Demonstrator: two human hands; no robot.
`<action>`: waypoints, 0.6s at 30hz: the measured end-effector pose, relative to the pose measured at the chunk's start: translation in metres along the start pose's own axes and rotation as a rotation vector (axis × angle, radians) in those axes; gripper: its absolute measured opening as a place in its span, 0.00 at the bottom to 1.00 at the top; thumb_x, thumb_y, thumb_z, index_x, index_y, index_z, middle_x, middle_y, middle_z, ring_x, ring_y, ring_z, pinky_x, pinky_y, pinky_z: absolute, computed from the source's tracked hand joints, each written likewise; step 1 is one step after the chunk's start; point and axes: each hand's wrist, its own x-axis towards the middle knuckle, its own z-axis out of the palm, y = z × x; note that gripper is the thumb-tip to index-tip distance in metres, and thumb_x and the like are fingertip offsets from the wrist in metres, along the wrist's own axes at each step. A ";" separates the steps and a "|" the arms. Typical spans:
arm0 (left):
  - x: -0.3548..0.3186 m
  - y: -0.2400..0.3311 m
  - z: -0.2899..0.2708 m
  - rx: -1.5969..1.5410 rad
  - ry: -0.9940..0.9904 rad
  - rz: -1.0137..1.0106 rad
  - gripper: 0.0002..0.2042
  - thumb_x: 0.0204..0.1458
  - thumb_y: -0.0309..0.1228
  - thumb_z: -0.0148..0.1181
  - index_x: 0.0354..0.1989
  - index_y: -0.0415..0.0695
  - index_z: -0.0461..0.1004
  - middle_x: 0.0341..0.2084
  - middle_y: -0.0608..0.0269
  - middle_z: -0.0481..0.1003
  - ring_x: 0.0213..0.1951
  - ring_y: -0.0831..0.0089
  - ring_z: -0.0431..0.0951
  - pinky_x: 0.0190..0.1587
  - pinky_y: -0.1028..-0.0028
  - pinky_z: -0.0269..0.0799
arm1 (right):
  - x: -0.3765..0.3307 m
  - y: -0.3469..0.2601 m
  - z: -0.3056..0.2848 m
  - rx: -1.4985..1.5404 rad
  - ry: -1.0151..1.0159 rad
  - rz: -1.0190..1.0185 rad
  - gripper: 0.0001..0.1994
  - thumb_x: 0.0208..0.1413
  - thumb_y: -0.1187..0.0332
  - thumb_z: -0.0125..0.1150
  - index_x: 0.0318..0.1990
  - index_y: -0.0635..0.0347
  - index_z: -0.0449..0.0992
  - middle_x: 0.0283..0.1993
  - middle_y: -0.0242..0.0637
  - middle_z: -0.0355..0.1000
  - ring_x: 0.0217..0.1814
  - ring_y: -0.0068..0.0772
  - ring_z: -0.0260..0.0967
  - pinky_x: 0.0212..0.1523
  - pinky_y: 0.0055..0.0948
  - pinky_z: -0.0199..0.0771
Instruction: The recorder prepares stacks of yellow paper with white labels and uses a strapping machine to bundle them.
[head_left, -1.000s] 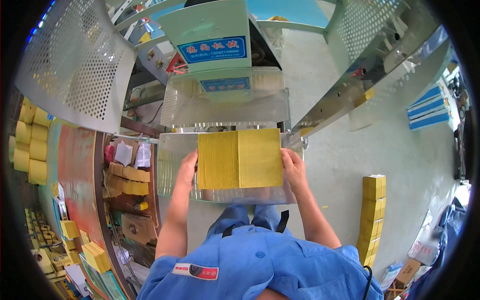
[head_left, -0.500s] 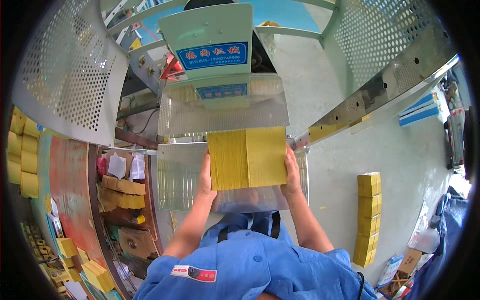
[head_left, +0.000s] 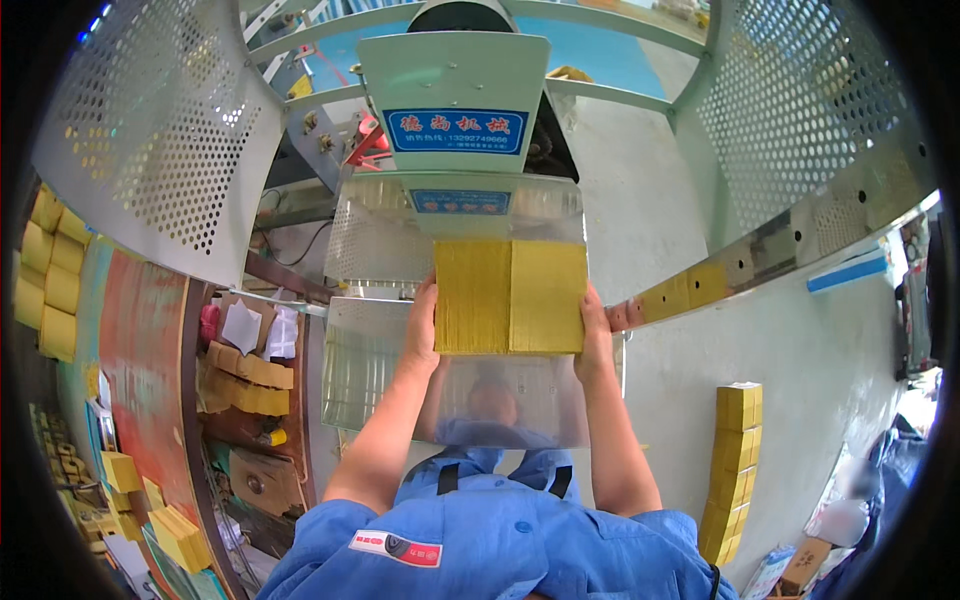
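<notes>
Between my two hands is a thick block of yellow paper stacks [head_left: 548, 298], two sections side by side with a seam down the middle. My left hand [head_left: 426, 318] presses flat against its left side, and my right hand [head_left: 595, 330] grips the right side. The block is held over a shiny metal plate [head_left: 375, 370] of the machine, its lower edge toward me. Past it rises a second, sloped metal panel [head_left: 380, 235]. Whether the block's underside touches the metal is hidden.
Perforated guards [head_left: 170, 140] flank the machine, with a slotted metal bar [head_left: 770, 240] slanting at the right. A pale green cover with a blue label [head_left: 455, 75] stands ahead. Yellow bundles [head_left: 735, 450] line the floor at right. A worn red bench [head_left: 150, 350] with shelves is at left.
Both hands have carried the yellow block slightly farther away from me over the metal plates. The view has shifted a little, so the machine appears lower and more to the right.
</notes>
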 end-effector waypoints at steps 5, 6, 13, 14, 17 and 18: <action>-0.006 0.001 -0.009 0.032 0.030 -0.009 0.28 0.62 0.40 0.47 0.67 0.39 0.59 0.61 0.59 0.66 0.63 0.70 0.64 0.64 0.70 0.58 | -0.004 -0.008 0.004 0.032 -0.019 0.061 0.29 0.67 0.52 0.45 0.70 0.59 0.57 0.69 0.37 0.59 0.72 0.33 0.53 0.70 0.32 0.52; -0.006 0.001 -0.007 0.031 0.029 -0.023 0.28 0.61 0.39 0.47 0.68 0.38 0.57 0.61 0.59 0.66 0.64 0.70 0.63 0.65 0.70 0.56 | -0.004 -0.006 0.002 0.035 -0.005 0.064 0.30 0.67 0.52 0.45 0.70 0.59 0.57 0.69 0.37 0.59 0.72 0.34 0.53 0.70 0.33 0.52; -0.007 0.000 0.003 0.070 0.000 -0.033 0.29 0.61 0.37 0.47 0.69 0.37 0.54 0.63 0.59 0.64 0.65 0.69 0.62 0.66 0.69 0.54 | -0.002 -0.010 0.007 0.101 -0.085 0.003 0.32 0.66 0.48 0.46 0.70 0.59 0.57 0.69 0.37 0.58 0.73 0.34 0.50 0.71 0.34 0.48; -0.008 0.001 0.006 0.055 0.009 -0.031 0.29 0.61 0.37 0.47 0.69 0.37 0.54 0.63 0.59 0.63 0.65 0.69 0.62 0.66 0.69 0.55 | -0.001 -0.011 0.007 0.088 -0.072 0.008 0.32 0.66 0.48 0.47 0.70 0.59 0.57 0.70 0.37 0.57 0.73 0.34 0.50 0.72 0.34 0.47; -0.009 -0.003 0.008 0.055 0.033 -0.008 0.27 0.62 0.39 0.47 0.67 0.39 0.58 0.61 0.61 0.65 0.63 0.71 0.64 0.64 0.69 0.57 | -0.002 -0.018 0.010 0.089 -0.070 0.023 0.33 0.65 0.47 0.48 0.71 0.58 0.55 0.71 0.36 0.56 0.74 0.34 0.48 0.72 0.34 0.45; -0.009 -0.005 0.007 0.066 0.047 0.011 0.25 0.62 0.40 0.48 0.65 0.41 0.62 0.59 0.64 0.68 0.61 0.72 0.66 0.63 0.68 0.60 | -0.002 -0.019 0.011 0.099 -0.081 0.034 0.34 0.65 0.47 0.48 0.71 0.58 0.54 0.72 0.36 0.54 0.74 0.34 0.47 0.73 0.35 0.44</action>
